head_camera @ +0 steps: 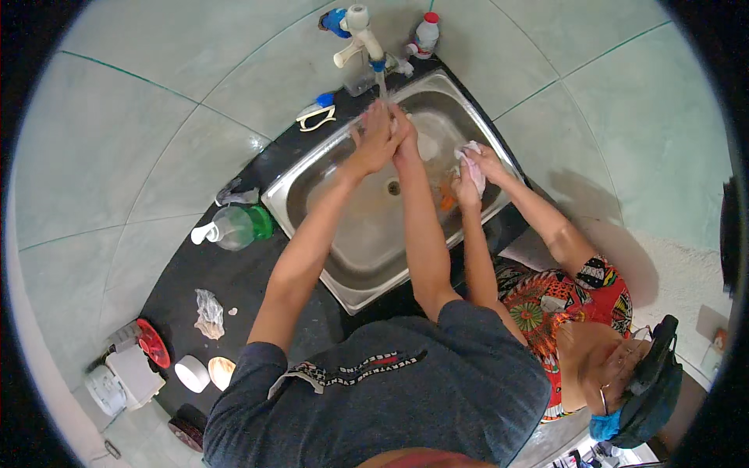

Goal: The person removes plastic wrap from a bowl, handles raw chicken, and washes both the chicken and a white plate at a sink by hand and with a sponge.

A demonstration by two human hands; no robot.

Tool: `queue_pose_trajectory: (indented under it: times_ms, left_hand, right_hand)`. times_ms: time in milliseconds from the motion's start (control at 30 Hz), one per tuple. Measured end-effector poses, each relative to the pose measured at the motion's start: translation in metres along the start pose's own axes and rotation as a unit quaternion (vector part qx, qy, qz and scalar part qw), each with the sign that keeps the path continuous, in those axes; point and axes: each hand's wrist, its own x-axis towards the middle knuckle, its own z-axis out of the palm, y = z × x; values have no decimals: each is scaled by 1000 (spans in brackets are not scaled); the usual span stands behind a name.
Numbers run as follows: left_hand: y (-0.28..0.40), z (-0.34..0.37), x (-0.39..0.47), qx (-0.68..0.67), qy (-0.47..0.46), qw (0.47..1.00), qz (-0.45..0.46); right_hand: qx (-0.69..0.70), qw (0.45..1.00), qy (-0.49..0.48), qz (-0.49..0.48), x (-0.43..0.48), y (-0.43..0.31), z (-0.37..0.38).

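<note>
Under the running white plastic tap (367, 38), my left hand (374, 143) and my right hand (406, 136) are pressed together over the far edge of the sink. Water falls onto the fingertips. The left hand's fingers are stretched out, with the thumb apart. My right hand touches the left from the side, and its palm and part of its fingers are hidden. No held object can be made out in either hand. Below lies the stainless steel sink (363, 234), with a drain (393, 187) in its floor and some orange matter (447, 196) at the right.
A co-worker at my right holds a whitish-pink wet cloth (475, 169) over the basin. On the black counter (292, 327) are a green soap pump bottle (243, 227), a white-handled brush (316, 117) and a crumpled plastic bag (209, 313). A red-capped bottle (427, 36) stands behind the sink.
</note>
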Motion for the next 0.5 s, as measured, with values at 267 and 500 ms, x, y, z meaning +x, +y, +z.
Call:
queue_pose_trajectory:
  times_ms: [267, 500]
  left_hand:
    - [-38, 13, 5, -101, 153, 981, -66]
    - [-17, 23, -47, -268, 101, 958, 30]
  right_hand:
    - [-106, 974, 186, -70, 2, 26, 9]
    - [-156, 984, 58, -63, 17, 7, -8]
